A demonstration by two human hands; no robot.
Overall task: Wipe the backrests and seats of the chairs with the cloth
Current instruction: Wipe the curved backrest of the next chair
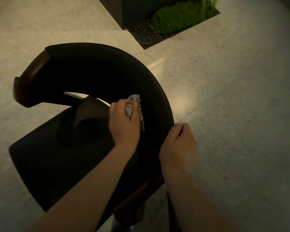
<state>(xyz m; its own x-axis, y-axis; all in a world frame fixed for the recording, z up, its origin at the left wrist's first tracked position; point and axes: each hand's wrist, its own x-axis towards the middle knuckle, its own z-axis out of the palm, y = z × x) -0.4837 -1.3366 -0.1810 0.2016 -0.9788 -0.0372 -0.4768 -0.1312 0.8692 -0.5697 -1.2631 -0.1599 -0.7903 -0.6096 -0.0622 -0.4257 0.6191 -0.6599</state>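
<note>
A dark chair stands below me, its curved black backrest wrapping round the seat. My left hand grips a crumpled grey cloth and presses it against the inner face of the backrest on the right side. My right hand holds the outer edge of the backrest just right of the cloth, fingers curled over the rim. Brown wooden armrest ends show at the left and near the bottom.
Pale speckled stone floor surrounds the chair. A sunken planter with green moss and dark gravel lies at the top, beside a dark square column.
</note>
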